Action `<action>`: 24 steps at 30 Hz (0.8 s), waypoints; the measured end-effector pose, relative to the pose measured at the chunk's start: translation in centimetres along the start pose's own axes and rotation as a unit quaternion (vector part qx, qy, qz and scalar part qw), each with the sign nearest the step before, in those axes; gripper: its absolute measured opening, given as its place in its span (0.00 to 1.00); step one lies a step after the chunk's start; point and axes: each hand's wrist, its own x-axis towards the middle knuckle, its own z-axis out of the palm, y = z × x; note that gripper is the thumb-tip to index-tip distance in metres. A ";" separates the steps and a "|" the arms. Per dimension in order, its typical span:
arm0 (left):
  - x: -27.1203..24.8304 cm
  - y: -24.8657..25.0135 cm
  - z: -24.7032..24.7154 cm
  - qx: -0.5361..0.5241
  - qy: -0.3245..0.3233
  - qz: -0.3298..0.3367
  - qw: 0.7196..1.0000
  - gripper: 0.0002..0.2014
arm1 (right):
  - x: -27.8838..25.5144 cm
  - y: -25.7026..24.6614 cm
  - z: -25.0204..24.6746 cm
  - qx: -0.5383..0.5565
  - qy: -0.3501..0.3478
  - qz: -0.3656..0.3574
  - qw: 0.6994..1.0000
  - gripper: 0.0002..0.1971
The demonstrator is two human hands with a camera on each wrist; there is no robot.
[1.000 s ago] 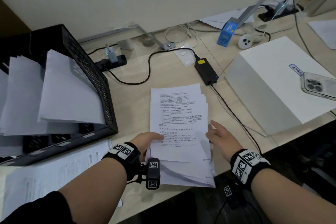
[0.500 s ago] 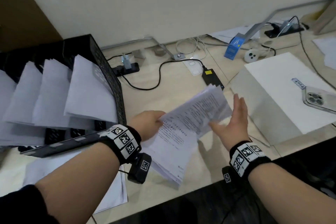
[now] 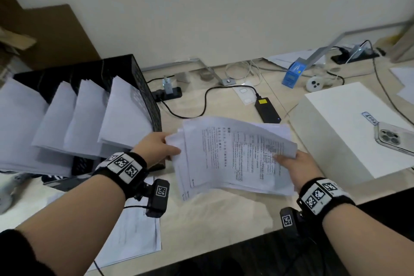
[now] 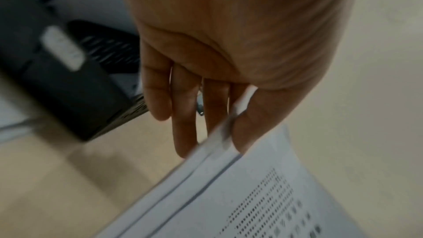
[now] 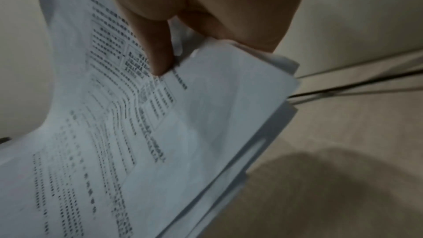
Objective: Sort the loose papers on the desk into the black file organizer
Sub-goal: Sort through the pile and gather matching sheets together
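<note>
A stack of printed papers point(image 3: 233, 154) hangs above the desk between both hands. My left hand point(image 3: 161, 145) pinches its left edge, thumb on top and fingers beneath, as the left wrist view shows on the paper stack point(image 4: 240, 196). My right hand point(image 3: 291, 161) pinches the right edge, thumb pressing the printed top sheet of the stack point(image 5: 137, 133). The black file organizer point(image 3: 143, 87) stands at the left, its slots holding several white sheets that lean out toward me.
More paper point(image 3: 134, 237) lies flat under my left forearm. A white box point(image 3: 340, 132) with a phone point(image 3: 394, 139) on it sits at the right. A black power adapter point(image 3: 267, 110), cables and a power strip point(image 3: 168, 94) lie behind the stack.
The stack has gone from lying flat on the desk to being lifted and turned sideways. My right hand, open beside it half a second ago, now pinches its right edge.
</note>
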 end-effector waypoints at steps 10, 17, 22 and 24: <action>0.2 -3.3 6.7 -0.313 0.049 -0.032 0.948 0.25 | -0.5 3.0 -0.2 0.073 -0.043 0.055 0.995 0.09; 0.4 -4.3 6.4 -0.384 -0.013 -0.025 0.923 0.29 | -0.8 3.7 -0.6 0.112 -0.067 0.074 0.989 0.12; 0.2 -4.2 6.3 -0.358 0.002 -0.041 0.933 0.17 | -0.6 3.6 -0.2 0.123 -0.083 0.064 0.987 0.27; 0.0 -3.5 6.3 -0.356 0.028 -0.034 0.934 0.14 | -0.6 2.8 0.3 0.129 -0.073 0.051 0.988 0.15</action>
